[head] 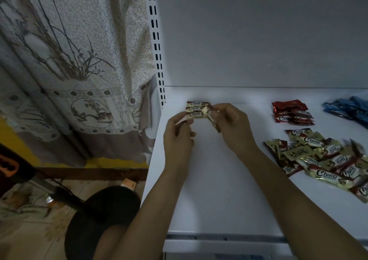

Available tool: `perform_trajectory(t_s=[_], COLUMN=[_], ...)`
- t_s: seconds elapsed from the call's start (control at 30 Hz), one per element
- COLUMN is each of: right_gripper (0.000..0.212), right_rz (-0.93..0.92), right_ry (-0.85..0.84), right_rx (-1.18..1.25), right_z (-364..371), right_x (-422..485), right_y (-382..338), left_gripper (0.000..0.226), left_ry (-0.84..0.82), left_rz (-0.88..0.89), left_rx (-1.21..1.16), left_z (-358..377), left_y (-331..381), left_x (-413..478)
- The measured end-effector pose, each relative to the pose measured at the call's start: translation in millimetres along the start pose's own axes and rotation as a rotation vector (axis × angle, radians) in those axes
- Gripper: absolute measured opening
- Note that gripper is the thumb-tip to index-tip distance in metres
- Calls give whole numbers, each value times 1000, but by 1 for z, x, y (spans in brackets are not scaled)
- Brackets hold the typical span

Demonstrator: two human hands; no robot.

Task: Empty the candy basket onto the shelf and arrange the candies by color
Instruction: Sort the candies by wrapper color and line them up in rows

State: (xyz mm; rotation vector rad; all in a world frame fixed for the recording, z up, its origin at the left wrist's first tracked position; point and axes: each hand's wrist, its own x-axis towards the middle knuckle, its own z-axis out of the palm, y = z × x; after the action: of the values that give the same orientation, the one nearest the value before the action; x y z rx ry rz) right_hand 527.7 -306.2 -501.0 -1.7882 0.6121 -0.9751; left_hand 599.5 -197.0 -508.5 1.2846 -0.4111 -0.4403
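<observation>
On the shelf (209, 190), candies (318, 156) by colour

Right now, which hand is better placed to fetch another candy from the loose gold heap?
Probably the right hand: the gold heap lies on its side of the shelf. The left hand, pinching the far end of the stacked gold candies, would have to cross over.

The room is sitting in dim, flat light, and everything is reading grey and grainy. The white shelf (209, 190) is catching most of it, from the centre out to 3 o'clock. The left hand (177, 134) and right hand (233, 126) are throwing barely any shadow there. The held candies (196, 109) are showing slightly soft. Gold wrappers (326, 164) at 4 o'clock are glinting faintly, and blue wrappers (350, 108) at 3 o'clock are smearing. The slotted upright (157, 50) at 11 o'clock is bowing with the wide lens. The stool (111, 200) at 7 o'clock is sinking into black.
</observation>
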Motion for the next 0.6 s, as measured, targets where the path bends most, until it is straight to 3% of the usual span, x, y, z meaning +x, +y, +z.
perform_trajectory(t_s=[0.07,0.13,0.27,0.43,0.6], right_gripper=[20,24,27,28,47], right_rz=[-135,-210,-352,-315,-297], right_ry=[-156,-211,-92,-291,-344], right_rx=[-461,-668,-671,-880,-792], right_z=[0,2,-2,-1,0], right_x=[-2,-6,-9,-17,-16], right_y=[15,21,5,1,13], left_gripper=[31,30,27,23,19], left_ry=[45,51,79,90,83], left_rz=[-118,-161,-170,-128,-128], left_rx=[-180,-305,-368,-335,-318], left_z=[-2,-2,-1,-3,-2], left_y=[3,4,7,8,9], left_x=[2,2,1,1,0])
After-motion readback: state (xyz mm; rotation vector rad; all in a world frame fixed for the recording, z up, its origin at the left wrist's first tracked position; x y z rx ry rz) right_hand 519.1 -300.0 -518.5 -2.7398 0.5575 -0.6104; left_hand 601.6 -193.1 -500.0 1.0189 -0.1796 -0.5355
